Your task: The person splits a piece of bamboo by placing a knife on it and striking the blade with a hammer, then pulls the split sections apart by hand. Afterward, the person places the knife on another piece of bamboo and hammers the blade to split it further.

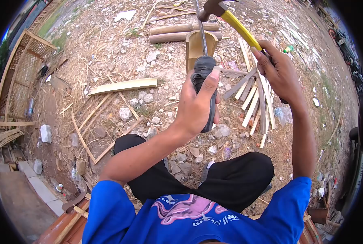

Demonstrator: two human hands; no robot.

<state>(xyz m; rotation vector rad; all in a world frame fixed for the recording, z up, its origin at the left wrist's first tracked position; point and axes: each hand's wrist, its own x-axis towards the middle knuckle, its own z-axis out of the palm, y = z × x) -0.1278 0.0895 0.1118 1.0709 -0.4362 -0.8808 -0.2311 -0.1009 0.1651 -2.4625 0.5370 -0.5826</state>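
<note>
My left hand (pixel 197 99) is wrapped round the black-taped handle of a long knife (pixel 204 42), its narrow metal blade pointing away from me and seen nearly edge-on. Under the blade stands a thick bamboo piece (pixel 191 51) with a curved, hollow face; whether the blade touches it I cannot tell. My right hand (pixel 280 71), closed on the dark grip, holds a claw hammer (pixel 240 29) with a yellow handle. The hammer's head overlaps the blade near its far end; contact is unclear from this angle.
Bamboo poles (pixel 183 37) lie behind the standing piece. Several split strips (pixel 252 99) are heaped at right, and a wider bamboo slat (pixel 124 86) lies at left. Stones (pixel 125 114) dot the dry ground. A woven panel (pixel 25 75) leans at far left; motorcycles (pixel 346 53) stand far right.
</note>
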